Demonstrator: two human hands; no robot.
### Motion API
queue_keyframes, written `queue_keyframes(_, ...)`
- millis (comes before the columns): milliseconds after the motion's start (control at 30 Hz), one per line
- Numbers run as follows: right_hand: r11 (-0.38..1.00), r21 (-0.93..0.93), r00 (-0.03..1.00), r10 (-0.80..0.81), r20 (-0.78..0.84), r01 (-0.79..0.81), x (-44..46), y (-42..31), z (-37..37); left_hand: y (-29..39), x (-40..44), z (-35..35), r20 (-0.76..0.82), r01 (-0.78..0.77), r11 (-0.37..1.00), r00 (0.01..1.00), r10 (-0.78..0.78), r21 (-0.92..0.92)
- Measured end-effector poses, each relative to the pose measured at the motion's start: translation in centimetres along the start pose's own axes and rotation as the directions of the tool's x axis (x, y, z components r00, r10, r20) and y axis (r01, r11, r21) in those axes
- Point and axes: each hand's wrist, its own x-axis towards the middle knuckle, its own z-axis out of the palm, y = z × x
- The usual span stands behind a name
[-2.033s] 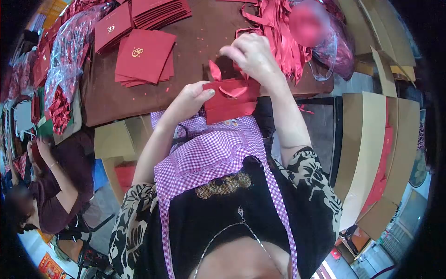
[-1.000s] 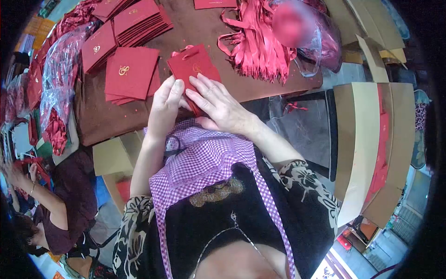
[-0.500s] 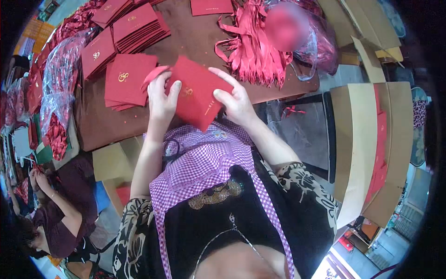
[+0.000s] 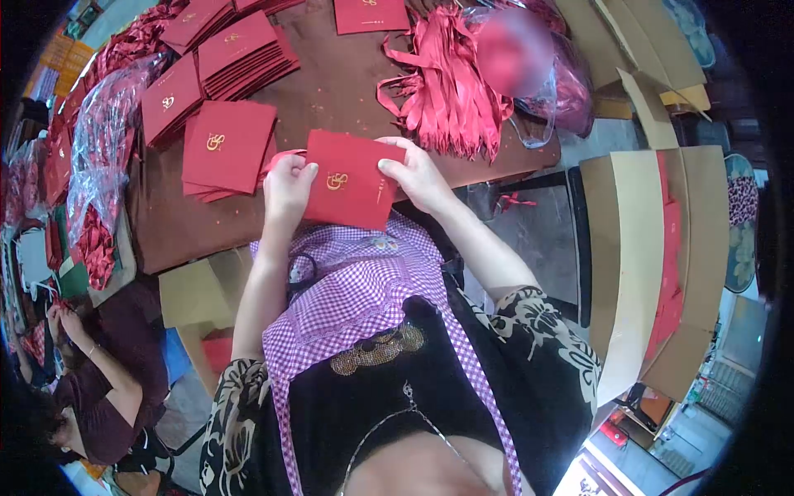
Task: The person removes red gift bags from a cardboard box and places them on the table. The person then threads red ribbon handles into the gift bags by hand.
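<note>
A flat red paper packet (image 4: 351, 194) with a gold logo and small gold print is held in front of my apron, above the table's near edge. At its left edge my left hand (image 4: 288, 192) is closed, thumb on the front. A strip of red ribbon (image 4: 285, 155) shows above the left fingers; how it is held I cannot make out. My right hand (image 4: 418, 178) pinches the upper right corner, thumb in front and fingers behind. Left of my hands lies a small pile of similar red packets (image 4: 227, 145) on the brown table (image 4: 331, 83).
Stacks of red packets (image 4: 244, 54) stand farther back. A bundle of red ribbons (image 4: 455, 91) lies at the right beside a clear plastic bag (image 4: 571, 91). Plastic-wrapped red goods (image 4: 107, 149) line the left. Cardboard boxes (image 4: 608, 273) flank the right; another person (image 4: 103, 376) sits at lower left.
The packet has turned from a slanted pose to nearly upright, its front now facing me more squarely. Both hands still hold it, and my right hand has shifted slightly left and down.
</note>
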Motion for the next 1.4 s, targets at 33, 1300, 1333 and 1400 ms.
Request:
queue_keyframes(33,0.93,-0.36,0.995,-0.097,-0.03,0.08,0.2,-0.2,-0.6,-0.7,0.1,0.0,0.017,-0.043,0.997,0.999,0.044,-0.072)
queue_keyframes(1300,0.054,-0.917,0.75,-0.595,0.288,0.395,1.8,-7.0,-3.9,-4.5,1.3,1.4,0.225,0.162,0.89,0.972,-0.069,-0.427)
queue_keyframes(1333,-0.003,-0.911,0.753,-0.562,0.342,0.412,1.4,-7.5,-4.0,-4.6,1.2,1.4,0.224,0.168,0.889,0.972,-0.076,-0.426)
queue_keyframes(1400,-0.057,-0.901,0.758,-0.52,0.394,0.43,1.1,-7.9,-4.7,-4.2,1.0,1.3,0.245,0.189,0.871,0.966,-0.082,-0.454)
